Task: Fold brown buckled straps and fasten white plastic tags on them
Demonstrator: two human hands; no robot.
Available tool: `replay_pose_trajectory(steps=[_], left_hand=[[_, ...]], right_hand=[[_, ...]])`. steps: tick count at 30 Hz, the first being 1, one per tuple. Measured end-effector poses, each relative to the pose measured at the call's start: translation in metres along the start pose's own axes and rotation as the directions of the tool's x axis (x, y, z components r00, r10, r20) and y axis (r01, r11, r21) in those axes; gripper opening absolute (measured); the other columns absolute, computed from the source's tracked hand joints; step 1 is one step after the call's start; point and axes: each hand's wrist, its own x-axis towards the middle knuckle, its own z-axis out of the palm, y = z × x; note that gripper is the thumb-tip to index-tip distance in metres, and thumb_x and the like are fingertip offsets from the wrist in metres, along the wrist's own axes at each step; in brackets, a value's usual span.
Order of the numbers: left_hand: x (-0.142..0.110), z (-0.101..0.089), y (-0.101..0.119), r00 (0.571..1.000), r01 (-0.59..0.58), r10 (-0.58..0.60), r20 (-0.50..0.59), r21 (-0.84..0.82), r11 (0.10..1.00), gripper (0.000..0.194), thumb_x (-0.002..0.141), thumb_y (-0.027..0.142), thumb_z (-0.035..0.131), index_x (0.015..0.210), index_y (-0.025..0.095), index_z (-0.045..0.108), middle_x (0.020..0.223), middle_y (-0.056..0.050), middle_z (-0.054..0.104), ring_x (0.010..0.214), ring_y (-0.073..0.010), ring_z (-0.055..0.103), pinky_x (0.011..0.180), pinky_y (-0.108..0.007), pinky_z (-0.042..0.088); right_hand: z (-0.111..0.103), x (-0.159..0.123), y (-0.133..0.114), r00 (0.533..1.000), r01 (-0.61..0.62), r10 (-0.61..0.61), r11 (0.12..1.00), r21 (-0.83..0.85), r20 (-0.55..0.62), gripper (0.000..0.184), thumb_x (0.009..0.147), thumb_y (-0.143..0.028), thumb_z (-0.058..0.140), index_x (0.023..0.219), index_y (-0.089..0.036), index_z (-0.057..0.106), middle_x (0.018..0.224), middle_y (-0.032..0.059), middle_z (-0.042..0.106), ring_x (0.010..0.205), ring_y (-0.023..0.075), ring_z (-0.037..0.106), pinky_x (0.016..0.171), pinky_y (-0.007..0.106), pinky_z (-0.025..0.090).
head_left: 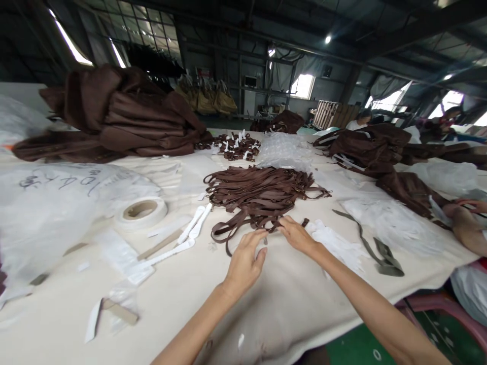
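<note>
A heap of brown straps [262, 192] lies in the middle of the cream-covered table [289, 304]. Both of my hands reach to its near edge. My left hand [245, 261] has its fingers spread, the fingertips touching a loose strap loop. My right hand [297, 234] rests just right of it with the fingers pinched on a brown strap end at the foot of the heap. White gloves [335, 243] lie beside my right wrist.
A roll of white tape [141, 213] and white plastic strips [190, 230] lie to the left. Piles of brown fabric [125, 111] sit at the back left and at the right [380, 152]. Another person's hand [466, 223] works at the right edge. An olive strap [380, 251] lies nearby.
</note>
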Motion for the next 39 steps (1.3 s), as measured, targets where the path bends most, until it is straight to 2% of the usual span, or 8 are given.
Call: replay_pose_trajectory(steps=[4, 7, 12, 17, 22, 30, 35, 39], left_hand=[[0.057, -0.024, 0.012, 0.99, -0.132, 0.136, -0.046, 0.081, 0.988, 0.056, 0.084, 0.02, 0.057, 0.139, 0.016, 0.048, 0.145, -0.016, 0.051, 0.135, -0.0302, 0.044, 0.114, -0.05, 0.035], [0.108, -0.057, 0.043, 0.949, -0.235, 0.244, -0.198, 0.068, 0.97, 0.054, 0.08, 0.021, 0.062, 0.133, 0.014, 0.051, 0.137, -0.016, 0.055, 0.128, -0.0289, 0.049, 0.111, -0.048, 0.038], [0.161, -0.123, 0.107, 0.901, -0.348, 0.24, -0.361, -0.272, 0.897, 0.041, 0.082, 0.031, 0.069, 0.119, 0.016, 0.057, 0.102, -0.006, 0.067, 0.097, -0.0189, 0.065, 0.091, -0.035, 0.05], [0.159, -0.175, 0.128, 0.991, -0.11, 0.131, -0.011, -0.618, 0.778, 0.048, 0.091, 0.059, 0.053, 0.114, 0.017, 0.064, 0.102, -0.009, 0.07, 0.092, -0.0226, 0.07, 0.08, -0.035, 0.054], [0.142, -0.183, 0.111, 0.856, 0.357, 0.065, 0.512, -0.678, 0.642, 0.06, 0.092, 0.065, 0.043, 0.101, 0.012, 0.069, 0.085, -0.013, 0.073, 0.076, -0.0231, 0.071, 0.073, -0.035, 0.056], [0.115, -0.169, 0.104, 0.892, 0.377, 0.066, 0.448, -0.816, 0.438, 0.023, 0.087, 0.036, 0.066, 0.09, 0.014, 0.061, 0.064, 0.003, 0.053, 0.045, -0.0089, 0.053, 0.041, -0.019, 0.048], [0.111, -0.175, 0.106, 0.883, 0.379, 0.072, 0.464, -0.795, 0.474, 0.023, 0.083, 0.033, 0.071, 0.087, 0.015, 0.058, 0.056, 0.007, 0.043, 0.035, -0.0019, 0.031, 0.031, -0.012, 0.028], [0.112, -0.184, 0.111, 0.887, 0.332, 0.005, 0.461, -0.646, 0.687, 0.025, 0.083, 0.035, 0.07, 0.087, 0.013, 0.06, 0.054, 0.007, 0.044, 0.035, -0.001, 0.028, 0.031, -0.011, 0.022]], right_hand=[[-0.086, 0.043, -0.046, 0.988, 0.111, -0.136, 0.956, 0.272, 0.075, 0.008, 0.084, -0.024, 0.056, 0.08, -0.018, 0.059, 0.074, -0.0013, 0.06, 0.067, 0.0127, 0.054, 0.059, 0.022, 0.045], [-0.157, 0.066, -0.098, 0.969, 0.061, -0.172, 0.864, 0.5, 0.179, 0.026, 0.082, -0.034, 0.066, 0.068, -0.018, 0.051, 0.05, -0.0084, 0.04, 0.043, 0.0059, 0.032, 0.04, 0.018, 0.024], [-0.23, 0.07, -0.162, 0.961, 0.13, -0.265, 0.695, 0.707, 0.084, 0.038, 0.084, -0.041, 0.071, 0.063, -0.019, 0.048, 0.047, -0.0101, 0.031, 0.036, 0.0017, 0.021, 0.036, 0.017, 0.016], [-0.223, 0.07, -0.167, 0.931, 0.122, -0.342, 0.621, 0.775, 0.127, 0.044, 0.081, -0.05, 0.074, 0.063, -0.018, 0.049, 0.045, -0.0097, 0.034, 0.034, 0.0018, 0.021, 0.033, 0.016, 0.017], [-0.194, 0.08, -0.16, 0.902, 0.051, -0.377, 0.578, 0.814, 0.211, 0.047, 0.083, -0.056, 0.069, 0.064, -0.017, 0.052, 0.041, -0.0104, 0.034, 0.031, 0.0026, 0.02, 0.032, 0.016, 0.017], [-0.191, 0.076, -0.159, 0.888, -0.107, -0.306, 0.587, 0.803, 0.343, 0.067, 0.087, -0.076, 0.042, 0.075, -0.014, 0.063, 0.047, -0.0006, 0.055, 0.035, 0.0093, 0.044, 0.039, 0.022, 0.039], [-0.192, 0.067, -0.156, 0.884, -0.051, -0.343, 0.606, 0.794, 0.318, 0.058, 0.085, -0.068, 0.055, 0.085, -0.012, 0.066, 0.062, 0.0043, 0.066, 0.042, 0.0099, 0.054, 0.042, 0.021, 0.042], [-0.189, 0.058, -0.162, 0.901, 0.093, -0.355, 0.722, 0.686, 0.251, 0.039, 0.078, -0.052, 0.071, 0.083, -0.016, 0.059, 0.066, 0.0005, 0.064, 0.043, 0.0094, 0.052, 0.039, 0.02, 0.038]])
